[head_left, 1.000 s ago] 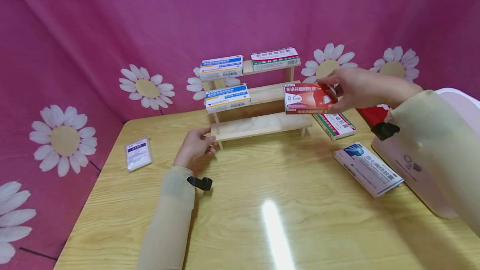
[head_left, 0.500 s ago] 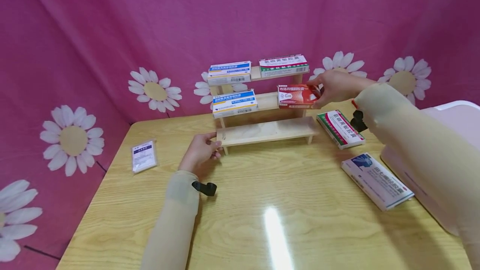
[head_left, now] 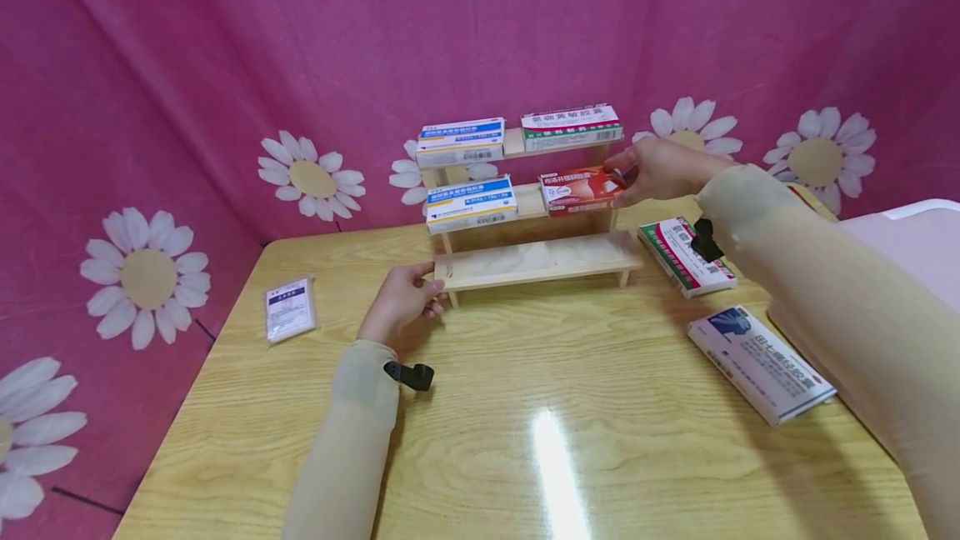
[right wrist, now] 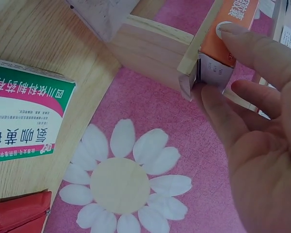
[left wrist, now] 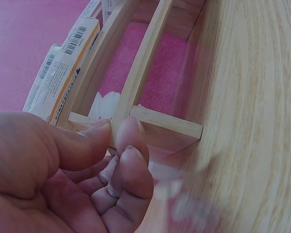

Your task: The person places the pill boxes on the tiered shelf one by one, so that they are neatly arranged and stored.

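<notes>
Both arms of a seated or standing person, posture not visible, extend forward in pale sleeves reaching the wrists. The left forearm rises from the lower edge of the head view; the left hand is turned inward, thumb and index finger brought together in a pinch, the remaining fingers curled beneath. The right forearm enters from the lower right and slants inward, its hand farther forward than the left. The right hand is shown back upward, wrist nearly level, digits directed inward and set opposite one another in a grip.
</notes>
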{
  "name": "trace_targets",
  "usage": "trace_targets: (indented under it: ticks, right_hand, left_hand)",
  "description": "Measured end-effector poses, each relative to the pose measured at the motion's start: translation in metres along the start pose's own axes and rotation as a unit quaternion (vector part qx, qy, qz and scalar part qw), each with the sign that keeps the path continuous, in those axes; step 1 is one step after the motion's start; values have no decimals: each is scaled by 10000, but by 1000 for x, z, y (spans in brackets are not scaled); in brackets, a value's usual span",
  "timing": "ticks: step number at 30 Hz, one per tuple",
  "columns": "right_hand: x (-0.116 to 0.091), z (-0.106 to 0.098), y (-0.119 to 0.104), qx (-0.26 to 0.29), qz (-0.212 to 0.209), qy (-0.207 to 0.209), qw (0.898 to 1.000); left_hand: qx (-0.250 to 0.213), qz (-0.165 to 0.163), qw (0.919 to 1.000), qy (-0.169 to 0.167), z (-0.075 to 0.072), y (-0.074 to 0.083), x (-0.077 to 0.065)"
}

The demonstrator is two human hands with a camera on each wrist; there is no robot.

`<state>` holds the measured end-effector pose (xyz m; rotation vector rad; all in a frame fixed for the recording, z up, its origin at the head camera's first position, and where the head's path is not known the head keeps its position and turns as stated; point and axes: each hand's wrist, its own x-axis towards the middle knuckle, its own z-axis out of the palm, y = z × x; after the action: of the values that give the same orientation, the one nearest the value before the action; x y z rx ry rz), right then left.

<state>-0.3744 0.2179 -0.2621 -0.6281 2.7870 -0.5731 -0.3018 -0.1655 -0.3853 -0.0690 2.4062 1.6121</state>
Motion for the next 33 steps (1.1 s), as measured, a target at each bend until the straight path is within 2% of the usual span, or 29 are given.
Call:
trace_targets:
  ticks: [8,13,17,25,30,33]
  right_hand:
    - [-3,5,2,-8,1,95,10000]
    - [-7,4,1,14,31,202,9998]
    - [-17,-4,-2,-117,147,290,9994]
    - [-46,-23,2,-196,836,348,9957]
    - [-56,-10,15,-515,1322,91,9898]
    - [-62,3,21,-461,1760,-87,9833]
  left_hand:
    - [-194,-263,9995,-53,3,-2,-2]
    - [-143,-159,9998,-31,3,-1,-2]
    - [-96,-179,9998,-35,3,-1,-2]
    - [-106,-210,9997,-44,2,2,-1]
    - [-155,-271,9995,-51,2,2,-2]
    - [-145,-316,9994,-50,2,3,-2]
